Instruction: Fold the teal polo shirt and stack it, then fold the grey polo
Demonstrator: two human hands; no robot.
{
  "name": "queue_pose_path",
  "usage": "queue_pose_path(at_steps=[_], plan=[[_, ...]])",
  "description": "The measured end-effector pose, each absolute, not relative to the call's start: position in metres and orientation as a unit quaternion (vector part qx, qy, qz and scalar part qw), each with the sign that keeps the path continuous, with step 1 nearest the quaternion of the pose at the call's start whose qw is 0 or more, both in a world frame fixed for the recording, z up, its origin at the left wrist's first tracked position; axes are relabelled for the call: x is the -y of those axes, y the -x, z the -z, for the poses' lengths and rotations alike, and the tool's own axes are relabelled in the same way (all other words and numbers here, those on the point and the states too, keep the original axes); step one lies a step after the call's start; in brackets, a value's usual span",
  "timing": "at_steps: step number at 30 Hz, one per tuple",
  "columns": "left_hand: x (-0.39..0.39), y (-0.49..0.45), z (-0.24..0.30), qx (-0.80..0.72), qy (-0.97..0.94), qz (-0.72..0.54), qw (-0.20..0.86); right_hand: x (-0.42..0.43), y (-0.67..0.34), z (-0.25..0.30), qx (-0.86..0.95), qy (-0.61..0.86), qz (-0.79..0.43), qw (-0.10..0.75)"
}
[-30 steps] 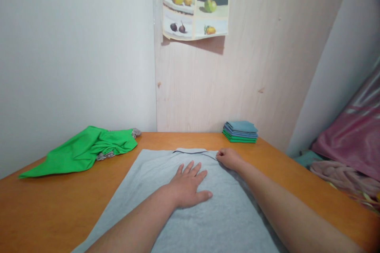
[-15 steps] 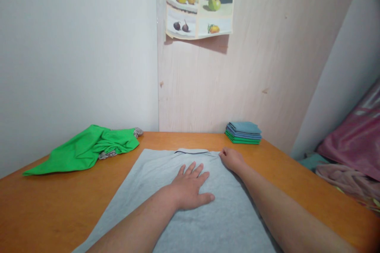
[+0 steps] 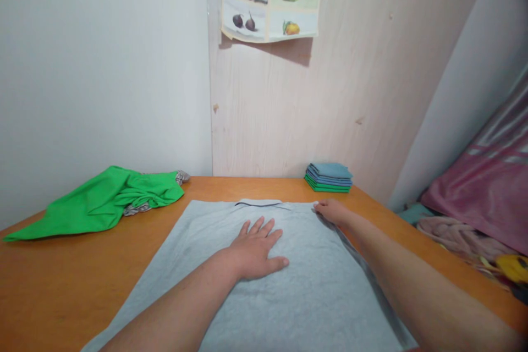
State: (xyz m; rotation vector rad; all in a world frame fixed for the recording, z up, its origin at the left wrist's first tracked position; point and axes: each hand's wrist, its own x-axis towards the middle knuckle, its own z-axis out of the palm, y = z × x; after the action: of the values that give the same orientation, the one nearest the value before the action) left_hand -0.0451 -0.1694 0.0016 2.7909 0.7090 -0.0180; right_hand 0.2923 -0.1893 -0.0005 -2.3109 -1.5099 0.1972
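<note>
A pale grey-blue shirt (image 3: 313,291) lies spread on the table, with its collar (image 3: 259,202) at the far edge and its near end running out of view. My left hand (image 3: 256,250) rests flat on the upper middle of the cloth, fingers spread and pointing away from me. At the far right corner of the shirt, my right hand (image 3: 331,211) is closed in a pinch on the fabric. Along the right side, the edge of the cloth is slightly raised and shaded beneath my right forearm.
The orange-brown wooden table (image 3: 53,286) meets the wall behind. A rumpled green cloth (image 3: 91,203) with patterned trim lies at the left. Folded blue and green cloths (image 3: 329,177) form a stack at the back right. Beyond the right edge are pink fabric (image 3: 474,198) and other textiles.
My right hand has moved right along the far edge, drawing the shirt's corner outward and flattening the cloth there. My left hand stays flat on the shirt. The view has shifted slightly.
</note>
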Motion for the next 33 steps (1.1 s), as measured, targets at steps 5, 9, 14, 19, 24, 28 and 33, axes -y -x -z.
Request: queue_pose_path(at_steps=[5,9,14,19,24,28,33], plan=[[0.170,0.045,-0.003,-0.244,-0.961,0.009,0.132,0.203,-0.290,0.003,0.549,0.806,-0.129,0.181],[0.169,0.046,-0.003,-0.242,-0.962,0.010,0.130,0.204,-0.288,0.004,0.553,0.808,-0.107,0.172],[0.169,0.046,-0.003,-0.241,-0.962,0.010,0.128,0.206,-0.286,0.003,0.567,0.811,-0.037,0.141],[0.168,0.046,-0.001,-0.241,-0.962,0.008,0.128,0.211,-0.277,-0.006,0.560,0.820,0.024,0.112],[0.169,0.046,0.000,-0.242,-0.962,0.005,0.129,0.207,-0.244,-0.012,0.584,0.801,0.055,0.117],[0.170,0.046,-0.002,-0.243,-0.961,0.006,0.131,0.210,-0.213,0.008,0.644,0.756,0.035,0.109],[0.170,0.046,-0.002,-0.243,-0.961,0.005,0.132,0.215,-0.206,0.029,0.647,0.759,-0.018,0.062]])
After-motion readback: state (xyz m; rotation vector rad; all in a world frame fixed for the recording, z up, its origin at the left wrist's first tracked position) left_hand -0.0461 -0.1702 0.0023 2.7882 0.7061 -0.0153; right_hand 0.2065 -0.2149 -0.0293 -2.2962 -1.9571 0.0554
